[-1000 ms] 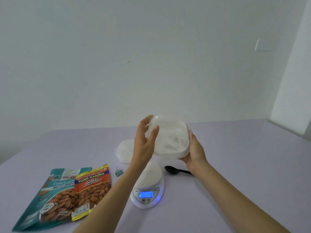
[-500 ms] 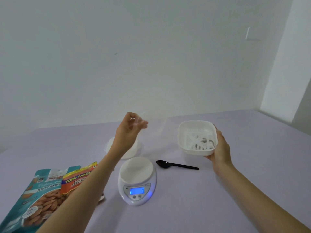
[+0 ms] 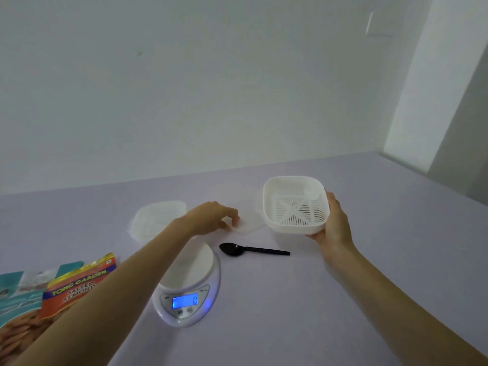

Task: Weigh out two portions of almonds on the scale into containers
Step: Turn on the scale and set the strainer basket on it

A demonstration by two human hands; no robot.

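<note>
place: probably home | lilac table (image 3: 343, 299) | bare white wall (image 3: 211, 88)

Table (image 3: 343, 299): plain pale lilac. Kitchen scale (image 3: 190, 270): white, display (image 3: 184, 301) lit blue. Spoon (image 3: 253, 250): black. Strainer basket (image 3: 295, 204): white, slotted base crossed by a solid X. Near left: orange almond bag (image 3: 79, 283) with yellow lettering, teal almond bag (image 3: 10, 294). Clear lid (image 3: 249, 221): colourless. Far-left container (image 3: 155, 219): translucent white.

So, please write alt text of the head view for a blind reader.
A person's right hand holds an empty white slotted container above a lilac table, while the left hand pinches a clear lid on it. Nearby lie a scale reading 0, a black spoon and almond bags.
</note>
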